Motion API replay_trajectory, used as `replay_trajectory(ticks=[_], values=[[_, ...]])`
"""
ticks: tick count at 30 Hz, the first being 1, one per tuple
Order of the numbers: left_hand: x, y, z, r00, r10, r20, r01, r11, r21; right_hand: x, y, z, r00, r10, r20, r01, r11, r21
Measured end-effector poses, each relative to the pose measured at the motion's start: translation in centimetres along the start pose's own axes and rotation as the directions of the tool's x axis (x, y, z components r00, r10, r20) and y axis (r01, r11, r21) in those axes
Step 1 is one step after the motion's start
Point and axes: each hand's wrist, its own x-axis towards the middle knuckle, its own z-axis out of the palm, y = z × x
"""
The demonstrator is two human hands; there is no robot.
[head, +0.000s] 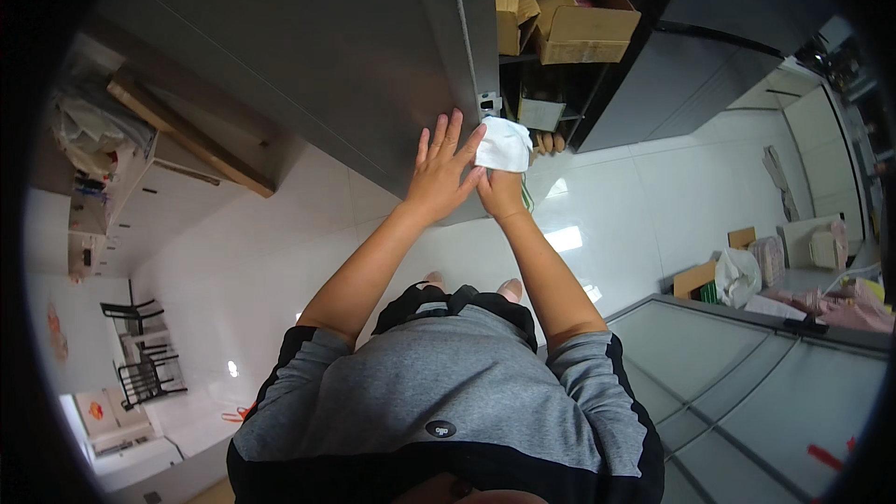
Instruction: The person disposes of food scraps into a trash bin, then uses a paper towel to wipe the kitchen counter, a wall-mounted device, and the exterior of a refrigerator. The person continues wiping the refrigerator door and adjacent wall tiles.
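A folded white cloth (pixel 502 145) covers the fingers of my right hand (pixel 500 194), which holds it at the edge of a large dark grey door (pixel 301 49). Just above the cloth, a metal latch plate (pixel 489 104) is set in the door's edge. My left hand (pixel 441 168) is spread flat near the door's face, its fingers apart. The left index finger and thumb come close to the cloth's left side; whether they touch it is unclear. The fingertips of my right hand are hidden under the cloth.
Opened cardboard boxes (pixel 588 35) stand on a shelf in the dark cabinet behind the door. A grey-framed glass sliding door (pixel 728 364) is at the lower right, with bags (pixel 738 278) beyond it. Black chairs (pixel 147 371) stand far left on the glossy tiled floor (pixel 245 294).
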Motion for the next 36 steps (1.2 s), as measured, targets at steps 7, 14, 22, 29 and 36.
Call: replay_trajectory(ticks=[7,14,22,29,36], values=[[-0.6,-1.5,0.8,0.996,0.068,-0.058,-0.086,0.89,-0.448,4.8,-5.2,-1.8,0.958,0.225,-0.18,-0.198,0.968,0.156],[-2.6,-4.7,-3.6,0.981,0.085,-0.176,-0.179,0.749,-0.638,7.0,-7.3,3.5,0.836,0.319,-0.447,-0.291,0.948,0.131],[-8.6,-12.8,-8.4,0.916,0.044,-0.399,-0.274,0.795,-0.542,3.6,-13.2,15.9,0.961,0.241,-0.138,-0.215,0.96,0.182],[-12.0,-17.0,-7.9,0.961,0.004,-0.277,-0.139,0.872,-0.469,-1.5,-11.8,20.2,0.964,0.234,0.131,-0.241,0.969,0.046],[-12.1,-16.6,-7.2,0.978,0.077,-0.192,-0.176,0.793,-0.583,-3.9,-3.3,18.4,0.679,0.732,-0.055,-0.604,0.599,0.525]])
